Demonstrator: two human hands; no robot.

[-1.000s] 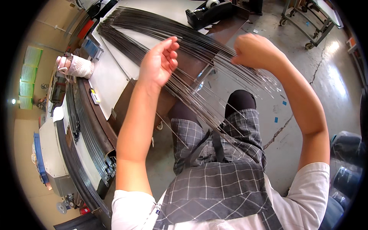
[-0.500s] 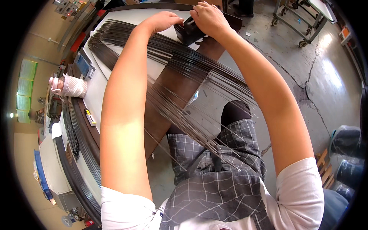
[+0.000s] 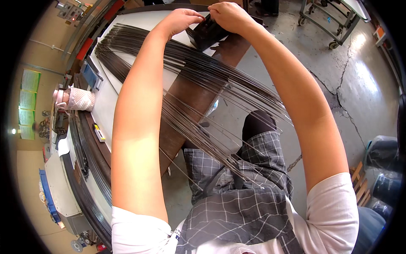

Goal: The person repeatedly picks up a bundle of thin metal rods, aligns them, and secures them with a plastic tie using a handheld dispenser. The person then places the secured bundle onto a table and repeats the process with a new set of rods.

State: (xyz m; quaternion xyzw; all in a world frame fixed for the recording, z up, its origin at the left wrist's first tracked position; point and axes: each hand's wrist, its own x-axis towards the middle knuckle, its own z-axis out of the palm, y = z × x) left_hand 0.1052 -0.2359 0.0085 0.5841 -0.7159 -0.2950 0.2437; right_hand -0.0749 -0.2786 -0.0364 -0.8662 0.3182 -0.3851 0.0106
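Observation:
At the far side of the table, both hands meet over a small open black box [image 3: 204,39]. My left hand [image 3: 182,22] reaches in from the left, thumb and fingers pressed together above the box's near-left rim; whatever they pinch is too small or hidden to make out. Curled downward at the box's far right is my right hand [image 3: 230,17], its fingertips close to the left ones and their contents hidden. Beneath my forearms lies a wide spread of long, thin dark rods [image 3: 203,70], many jutting past the table edge above my lap.
The rods lie across a white tabletop [image 3: 133,19] and a brown board [image 3: 186,91]. A pink cup in a wrap [image 3: 80,98], a blue clipboard [image 3: 91,75] and a small yellow-white box [image 3: 99,132] are at left. A wheeled cart [image 3: 334,21] stands far right on the cracked floor.
My left fingertips have risen slightly and come nearer my right ones. The right hand stays over the black box's far side. The rods lie about as before.

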